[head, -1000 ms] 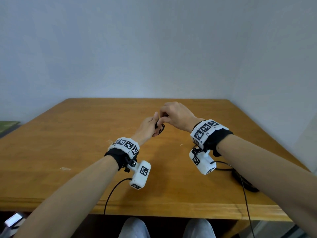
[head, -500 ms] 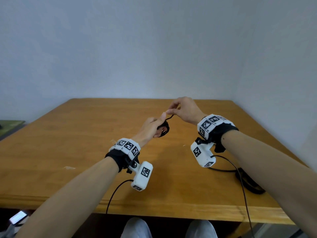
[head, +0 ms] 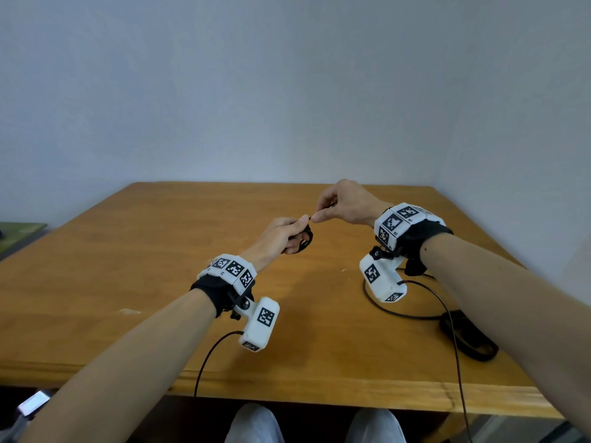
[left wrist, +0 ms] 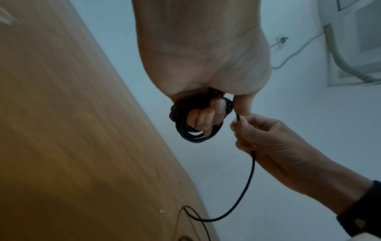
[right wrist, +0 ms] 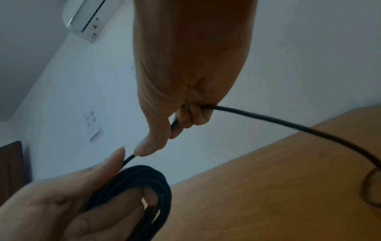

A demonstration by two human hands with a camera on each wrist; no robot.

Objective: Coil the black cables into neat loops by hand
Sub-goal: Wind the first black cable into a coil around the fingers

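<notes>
My left hand [head: 289,233] holds a small coil of black cable [head: 305,240] above the middle of the wooden table [head: 128,251], fingers curled through the loops [left wrist: 195,132]. My right hand [head: 343,204] pinches the free run of the same cable [right wrist: 268,119] just right of the coil, between thumb and forefinger. The loose cable [left wrist: 245,187] hangs down from that hand to the table. In the right wrist view the coil [right wrist: 144,182] sits around the left fingers.
A second black cable bundle [head: 470,338] lies near the table's right front edge, with a strand [head: 399,314] curving to it. Thin wires trail from both wrist cameras over the front edge [head: 319,388]. Walls close the back and right.
My right hand has drawn away from the left, up and to the right, pulling a short length of cable out from the coil. The left hand moved slightly and keeps the coil.
</notes>
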